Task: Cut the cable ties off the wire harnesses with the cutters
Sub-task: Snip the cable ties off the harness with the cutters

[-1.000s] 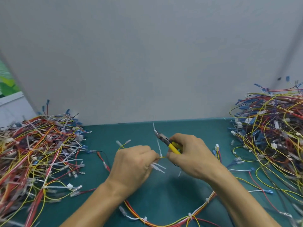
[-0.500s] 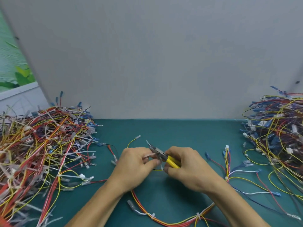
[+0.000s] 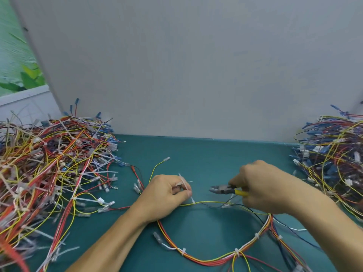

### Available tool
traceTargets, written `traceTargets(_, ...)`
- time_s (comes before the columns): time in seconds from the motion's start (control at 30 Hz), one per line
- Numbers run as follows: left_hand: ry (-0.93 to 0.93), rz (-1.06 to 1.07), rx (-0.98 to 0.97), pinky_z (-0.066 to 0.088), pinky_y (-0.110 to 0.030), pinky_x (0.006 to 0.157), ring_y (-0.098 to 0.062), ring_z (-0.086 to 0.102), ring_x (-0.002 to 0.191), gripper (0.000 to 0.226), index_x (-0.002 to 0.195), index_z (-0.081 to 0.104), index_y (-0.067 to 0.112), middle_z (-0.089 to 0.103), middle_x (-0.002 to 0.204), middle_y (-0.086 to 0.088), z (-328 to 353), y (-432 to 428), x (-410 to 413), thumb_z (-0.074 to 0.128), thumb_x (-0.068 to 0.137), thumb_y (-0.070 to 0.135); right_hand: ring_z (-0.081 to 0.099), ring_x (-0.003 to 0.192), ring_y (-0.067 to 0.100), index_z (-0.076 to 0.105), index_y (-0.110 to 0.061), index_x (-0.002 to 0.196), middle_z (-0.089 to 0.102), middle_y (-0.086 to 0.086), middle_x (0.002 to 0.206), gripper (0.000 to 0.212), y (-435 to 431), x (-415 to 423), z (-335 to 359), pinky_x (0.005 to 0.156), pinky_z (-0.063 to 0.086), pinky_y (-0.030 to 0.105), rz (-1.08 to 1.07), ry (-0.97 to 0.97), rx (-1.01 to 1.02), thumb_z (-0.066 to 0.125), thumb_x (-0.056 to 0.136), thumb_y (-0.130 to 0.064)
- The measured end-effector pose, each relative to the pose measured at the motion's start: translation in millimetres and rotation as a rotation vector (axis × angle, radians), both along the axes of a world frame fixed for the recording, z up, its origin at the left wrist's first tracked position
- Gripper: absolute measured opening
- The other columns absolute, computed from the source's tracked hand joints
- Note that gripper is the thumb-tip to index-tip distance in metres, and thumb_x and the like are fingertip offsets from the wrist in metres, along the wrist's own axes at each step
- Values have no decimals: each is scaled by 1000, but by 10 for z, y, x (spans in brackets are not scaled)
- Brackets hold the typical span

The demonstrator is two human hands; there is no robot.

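The right hand (image 3: 261,187) curls round the yellow handles of the cutters (image 3: 222,189). Their grey metal nose points to 9 o'clock, toward the left hand (image 3: 169,195). The left hand pinches a few thin white plastic strips (image 3: 183,182) between thumb and fingers. A small white tie (image 3: 193,201) sits on a thin yellow wire (image 3: 208,202) just under the left thumb, at about 8 o'clock from the cutter nose. That wire runs from 9 to 3 o'clock, so the right hand likely dips the nose down and left. The bendy harness (image 3: 208,261) loops over the green table (image 3: 196,154). A messy left heap (image 3: 49,173) and right heap (image 3: 334,163) of wires lie at the sides.
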State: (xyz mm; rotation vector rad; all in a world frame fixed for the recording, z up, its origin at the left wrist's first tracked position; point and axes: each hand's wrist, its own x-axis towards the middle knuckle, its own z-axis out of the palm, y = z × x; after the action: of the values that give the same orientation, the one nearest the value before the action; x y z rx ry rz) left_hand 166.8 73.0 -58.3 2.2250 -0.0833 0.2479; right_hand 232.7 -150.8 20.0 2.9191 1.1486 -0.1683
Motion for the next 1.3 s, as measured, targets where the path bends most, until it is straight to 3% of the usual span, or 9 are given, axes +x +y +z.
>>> traceTargets(0.1, -10, 2, -40, 35, -18, 56, -3, 39, 52, 19, 69, 70, 27, 57, 55, 8, -12, 5, -1, 71, 82, 12, 53, 90, 24, 63, -30, 101, 37, -9, 78, 24, 64, -20, -147, 64, 40, 30, 95, -66, -20, 53, 80, -21)
traceTargets(0.27, -5, -12, -82, 35, -6, 58, 6, 51, 54, 19, 72, 71, 22, 60, 58, 24, 5, 2, -21, 71, 82, 6, 52, 88, 23, 58, -25, 90, 42, -7, 80, 15, 153, -20, -222, 64, 44, 32, 142, -67, -70, 50, 78, -19)
traceTargets(0.43, -4, 9, -78, 47, -21, 68, -8, 61, 67, 14, 73, 73, 21, 69, 73, 12, 2, 8, -11, 73, 81, 10, 53, 88, 25, 59, -23, 89, 45, -5, 83, 14, 203, -1, -260, 64, 45, 34, 144, -68, -88, 51, 78, -20)
traceTargets(0.6, 0, 0, -89, 42, -10, 66, 4, 57, 64, 14, 74, 73, 20, 66, 68, 20, 6, 6, -14, 73, 81, 9, 52, 85, 24, 53, -27, 80, 46, -6, 81, 7, 203, 19, -251, 61, 42, 32, 157, -58, -70, 53, 78, -21)
traceTargets(0.73, -1, 19, -78, 46, -23, 68, -4, 57, 65, 11, 74, 74, 20, 69, 71, 9, 6, 8, -3, 73, 81, 11, 48, 81, 22, 51, -31, 77, 40, -8, 76, 9, 177, 14, -218, 61, 40, 31, 172, -31, -47, 52, 78, -22)
traceTargets(0.83, -8, 16, -75, 44, -19, 65, -2, 53, 61, 11, 74, 74, 20, 68, 68, 11, 7, 10, -9, 73, 81, 11, 51, 83, 24, 42, -32, 74, 44, -5, 79, 15, 204, 1, -237, 61, 43, 32, 180, -16, -60, 52, 77, -21)
traceTargets(1.13, 30, 12, -111, 46, -22, 66, 0, 56, 64, 17, 71, 71, 22, 70, 70, 8, -13, 19, 5, 71, 83, 10, 52, 84, 24, 43, -30, 73, 49, -2, 81, 14, 254, 10, -236, 62, 45, 34, 181, -3, -79, 53, 77, -22)
traceTargets(1.2, 71, 7, -131, 45, -30, 69, -8, 52, 66, 13, 72, 70, 18, 69, 74, -8, -16, 25, 19, 69, 85, 15, 52, 85, 25, 43, -31, 73, 48, -2, 80, 14, 260, 7, -216, 63, 46, 35, 183, 0, -75, 53, 78, -23)
traceTargets(1.3, 112, -17, -192, 36, -28, 64, -9, 42, 60, 19, 72, 68, 15, 54, 61, 1, -7, 29, 25, 66, 81, 31, 53, 84, 26, 39, -30, 63, 49, -1, 78, 21, 262, -3, -186, 63, 47, 36, 179, 5, -66, 53, 78, -23)
